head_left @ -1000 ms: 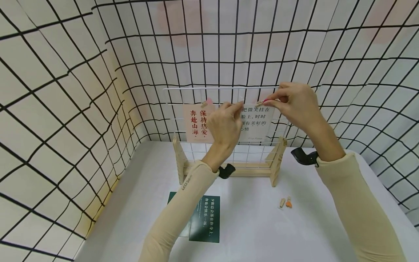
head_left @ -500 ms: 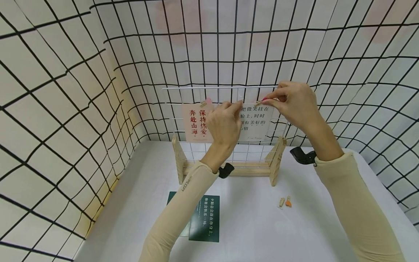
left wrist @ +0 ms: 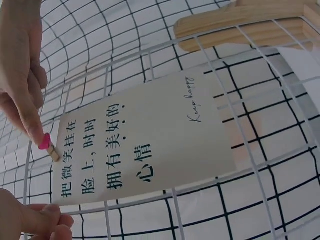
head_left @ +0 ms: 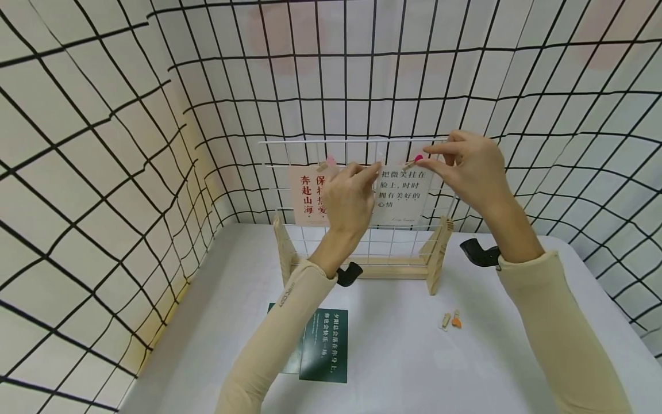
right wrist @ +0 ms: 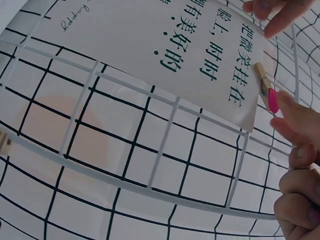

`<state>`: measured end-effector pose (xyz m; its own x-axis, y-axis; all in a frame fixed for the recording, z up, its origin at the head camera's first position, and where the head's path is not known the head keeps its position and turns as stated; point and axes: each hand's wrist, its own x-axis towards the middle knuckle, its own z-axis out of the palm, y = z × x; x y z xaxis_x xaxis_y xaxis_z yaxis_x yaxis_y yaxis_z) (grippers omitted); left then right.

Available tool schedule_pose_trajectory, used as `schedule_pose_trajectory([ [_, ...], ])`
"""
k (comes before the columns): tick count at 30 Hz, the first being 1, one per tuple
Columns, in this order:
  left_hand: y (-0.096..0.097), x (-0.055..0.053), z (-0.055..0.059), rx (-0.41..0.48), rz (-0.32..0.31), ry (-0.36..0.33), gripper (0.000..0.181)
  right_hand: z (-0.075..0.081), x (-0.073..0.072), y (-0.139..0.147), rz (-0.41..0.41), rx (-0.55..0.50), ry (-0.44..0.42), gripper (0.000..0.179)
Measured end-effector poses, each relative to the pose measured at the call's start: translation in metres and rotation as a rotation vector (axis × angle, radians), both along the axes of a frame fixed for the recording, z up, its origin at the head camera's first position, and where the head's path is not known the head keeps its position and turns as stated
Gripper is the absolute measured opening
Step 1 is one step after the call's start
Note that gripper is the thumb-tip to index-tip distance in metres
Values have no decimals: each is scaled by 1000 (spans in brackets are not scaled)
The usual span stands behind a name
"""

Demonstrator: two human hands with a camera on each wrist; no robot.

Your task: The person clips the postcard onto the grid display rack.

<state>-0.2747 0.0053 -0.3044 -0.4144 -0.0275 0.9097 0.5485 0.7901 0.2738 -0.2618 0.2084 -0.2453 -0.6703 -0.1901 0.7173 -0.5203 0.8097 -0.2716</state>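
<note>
A white card with dark lettering hangs upright on a white wire grid rack. A small wooden clothespin with a pink end grips its top edge. My right hand is at the clothespin, thumb and forefinger spread apart around the pink end. At the card's upper left corner is my left hand, fingertips right at the edge and slightly parted in the right wrist view. Partly hidden behind the left hand, a pink card with red lettering hangs from another clothespin.
Dark green cards lie on the white table, partly under my left forearm. Two loose clothespins, one with an orange end, lie at the right. Wooden feet support the rack. Black mesh surrounds the table.
My right thumb and forefinger have parted from the clothespin, whose pink end now shows. My left hand has shifted slightly left and down, uncovering more of the white card's lettering.
</note>
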Motion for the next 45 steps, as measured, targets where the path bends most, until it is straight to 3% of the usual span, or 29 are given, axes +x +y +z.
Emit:
schedule_pose_trajectory([
  [8, -19, 7, -12, 36, -123, 19, 15, -19, 11, 14, 93, -272, 3, 27],
  [16, -45, 21, -35, 56, -156, -42, 15, -58, 30, 32, 43, -418, -160, 28],
  [21, -62, 32, -57, 56, -173, -134, 18, -91, 40, 48, 24, -450, -228, 28],
  [26, -81, 39, -87, 46, -162, -212, 20, -131, 50, 62, -4, -459, -334, 28],
  [31, -102, 48, -123, 27, -105, -358, 20, -181, 64, 74, -39, -414, -445, 30],
  [36, -119, 58, -153, 18, -113, -513, 20, -226, 79, 86, -95, -405, -541, 31],
  [39, -128, 63, -168, -9, -131, -587, 20, -243, 87, 92, -155, -398, -587, 31],
  [45, -150, 70, -192, -53, -158, -753, 22, -261, 101, 98, -274, -378, -688, 34],
])
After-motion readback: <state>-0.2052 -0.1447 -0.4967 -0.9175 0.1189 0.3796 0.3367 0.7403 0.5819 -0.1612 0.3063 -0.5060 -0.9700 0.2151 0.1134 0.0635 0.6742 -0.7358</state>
